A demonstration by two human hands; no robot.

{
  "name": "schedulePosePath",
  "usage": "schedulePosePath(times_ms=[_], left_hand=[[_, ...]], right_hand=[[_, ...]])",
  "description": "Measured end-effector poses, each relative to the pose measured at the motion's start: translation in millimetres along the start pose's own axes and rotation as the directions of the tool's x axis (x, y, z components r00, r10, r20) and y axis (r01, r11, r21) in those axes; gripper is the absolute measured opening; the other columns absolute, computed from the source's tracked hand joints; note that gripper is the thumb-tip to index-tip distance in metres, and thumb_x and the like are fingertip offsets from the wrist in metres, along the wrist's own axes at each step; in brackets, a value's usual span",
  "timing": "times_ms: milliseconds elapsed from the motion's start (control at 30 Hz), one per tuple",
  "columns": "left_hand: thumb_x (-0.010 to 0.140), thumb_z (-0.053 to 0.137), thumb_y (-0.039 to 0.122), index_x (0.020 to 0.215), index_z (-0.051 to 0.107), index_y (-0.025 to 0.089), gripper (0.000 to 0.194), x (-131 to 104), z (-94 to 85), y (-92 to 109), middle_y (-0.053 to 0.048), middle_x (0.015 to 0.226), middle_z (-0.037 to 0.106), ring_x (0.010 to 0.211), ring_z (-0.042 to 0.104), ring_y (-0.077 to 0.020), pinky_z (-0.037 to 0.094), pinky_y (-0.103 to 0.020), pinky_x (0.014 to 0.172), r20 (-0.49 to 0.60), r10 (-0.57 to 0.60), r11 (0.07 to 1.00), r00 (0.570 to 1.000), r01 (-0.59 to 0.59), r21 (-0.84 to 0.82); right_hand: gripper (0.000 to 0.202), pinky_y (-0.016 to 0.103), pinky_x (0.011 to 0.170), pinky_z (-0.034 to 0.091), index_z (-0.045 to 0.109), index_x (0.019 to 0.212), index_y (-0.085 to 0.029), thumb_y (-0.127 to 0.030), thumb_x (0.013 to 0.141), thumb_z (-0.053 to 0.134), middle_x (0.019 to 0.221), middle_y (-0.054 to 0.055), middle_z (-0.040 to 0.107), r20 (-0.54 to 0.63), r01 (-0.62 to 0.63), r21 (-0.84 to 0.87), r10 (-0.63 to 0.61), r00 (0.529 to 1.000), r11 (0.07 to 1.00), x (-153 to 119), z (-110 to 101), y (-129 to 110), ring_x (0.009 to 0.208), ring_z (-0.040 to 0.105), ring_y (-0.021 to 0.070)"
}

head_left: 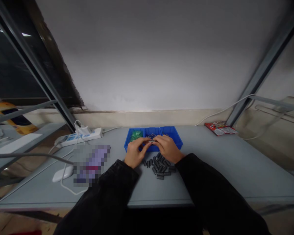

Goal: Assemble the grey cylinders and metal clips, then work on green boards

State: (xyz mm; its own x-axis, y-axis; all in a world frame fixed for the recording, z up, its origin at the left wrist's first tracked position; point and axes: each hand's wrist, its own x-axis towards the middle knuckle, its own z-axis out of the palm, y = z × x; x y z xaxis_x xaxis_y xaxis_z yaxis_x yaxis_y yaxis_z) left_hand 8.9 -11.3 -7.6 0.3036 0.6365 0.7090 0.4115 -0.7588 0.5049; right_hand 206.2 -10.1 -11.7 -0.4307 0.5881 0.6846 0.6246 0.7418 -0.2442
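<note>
My left hand [135,152] and my right hand [167,147] meet in front of the blue bins, fingertips pinched together on a small greyish piece [151,141]. Its details are too small to tell. Behind them stand three joined blue bins [181,143]. The left bin has green pieces [136,134], the middle one holds small metal pins [150,135], and the right one is partly hidden by my right hand. Several dark grey cylinders [160,166] lie in a loose pile on the table, just below my hands.
On the grey table [220,163] a white power strip [83,137] with cables lies at the left, near a pixelated purple object [95,161] and a white rounded device [63,173]. A red packet [220,128] is at the back right. Metal posts rise on both sides.
</note>
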Motion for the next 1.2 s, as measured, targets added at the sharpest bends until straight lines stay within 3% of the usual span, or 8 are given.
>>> schedulePosePath(times_ms=[200, 333, 467, 633, 867, 1033, 1200], left_hand=[[0.097, 0.063, 0.03, 0.103, 0.073, 0.02, 0.015, 0.9, 0.7, -4.9, -0.005, 0.099, 0.076, 0.085, 0.07, -0.0163, 0.055, -0.028, 0.075, -0.033, -0.016, 1.0, 0.999, 0.016, 0.005], [0.096, 0.065, 0.028, 0.104, 0.073, 0.02, 0.014, 0.4, 0.4, -4.4, -0.003, 0.098, 0.076, 0.08, 0.069, -0.015, 0.055, -0.027, 0.072, -0.001, -0.022, 1.0, 1.0, 0.022, -0.004], [0.095, 0.065, 0.027, 0.106, 0.072, 0.02, 0.015, 0.4, -0.6, -2.4, -0.003, 0.094, 0.076, 0.077, 0.069, -0.0148, 0.054, -0.025, 0.069, 0.009, -0.017, 1.0, 1.0, 0.017, -0.012], [0.096, 0.064, 0.028, 0.102, 0.073, 0.02, 0.014, 1.4, -1.0, -3.3, -0.004, 0.096, 0.076, 0.078, 0.069, -0.0151, 0.054, -0.026, 0.071, -0.004, -0.042, 0.999, 0.999, 0.042, -0.014], [0.095, 0.065, 0.029, 0.103, 0.072, 0.019, 0.015, 1.7, -1.1, -3.4, -0.003, 0.085, 0.074, 0.072, 0.068, -0.0148, 0.053, -0.025, 0.067, 0.048, -0.045, 0.999, 0.998, 0.046, -0.018], [0.095, 0.064, 0.029, 0.103, 0.072, 0.019, 0.015, 1.6, -0.1, -6.8, -0.004, 0.089, 0.075, 0.073, 0.07, -0.0156, 0.056, -0.027, 0.071, 0.039, -0.039, 0.999, 0.998, 0.04, -0.025], [0.096, 0.063, 0.029, 0.102, 0.073, 0.019, 0.015, 1.6, 0.6, -7.4, -0.004, 0.087, 0.076, 0.072, 0.071, -0.0158, 0.057, -0.027, 0.071, 0.047, -0.039, 0.999, 0.998, 0.041, -0.029]], right_hand=[[0.015, 0.034, 0.081, 0.044, 0.057, 0.115, -0.019, -0.025, 0.101, 0.054, 0.097, 0.005, 0.07, -0.021, -0.04, 0.028, 0.04, 0.999, 0.999, -1.0, 1.2, 0.4, 0.086, 0.062, 0.0207], [0.009, 0.033, 0.079, 0.044, 0.058, 0.105, -0.02, -0.02, 0.102, 0.049, 0.098, 0.005, 0.07, -0.018, -0.028, 0.022, 0.028, 0.999, 0.999, -0.2, 1.1, 0.2, 0.085, 0.061, 0.0204], [0.017, 0.033, 0.078, 0.043, 0.06, 0.1, -0.02, -0.023, 0.105, 0.043, 0.097, 0.005, 0.07, -0.007, -0.017, 0.021, 0.017, 1.0, 1.0, 0.3, 0.2, -1.2, 0.084, 0.062, 0.0196], [0.018, 0.033, 0.083, 0.044, 0.058, 0.118, -0.019, -0.025, 0.102, 0.052, 0.103, 0.006, 0.071, -0.015, -0.019, 0.028, 0.019, 1.0, 0.999, -0.2, -1.0, -2.0, 0.091, 0.064, 0.0204], [0.018, 0.034, 0.08, 0.043, 0.062, 0.106, -0.019, -0.022, 0.104, 0.045, 0.101, 0.006, 0.071, 0.017, 0.008, 0.0, -0.008, 1.0, 1.0, 1.1, -2.0, -0.4, 0.092, 0.064, 0.0196], [0.017, 0.033, 0.083, 0.044, 0.06, 0.114, -0.019, -0.024, 0.103, 0.049, 0.101, 0.006, 0.07, -0.015, -0.036, 0.024, 0.036, 0.999, 0.999, 0.0, -1.4, -1.7, 0.092, 0.063, 0.0193], [0.018, 0.033, 0.08, 0.045, 0.061, 0.103, -0.019, -0.021, 0.104, 0.043, 0.097, 0.006, 0.068, 0.029, -0.028, 0.028, 0.027, 0.999, 0.999, 0.9, -2.3, -2.7, 0.087, 0.061, 0.0192]])
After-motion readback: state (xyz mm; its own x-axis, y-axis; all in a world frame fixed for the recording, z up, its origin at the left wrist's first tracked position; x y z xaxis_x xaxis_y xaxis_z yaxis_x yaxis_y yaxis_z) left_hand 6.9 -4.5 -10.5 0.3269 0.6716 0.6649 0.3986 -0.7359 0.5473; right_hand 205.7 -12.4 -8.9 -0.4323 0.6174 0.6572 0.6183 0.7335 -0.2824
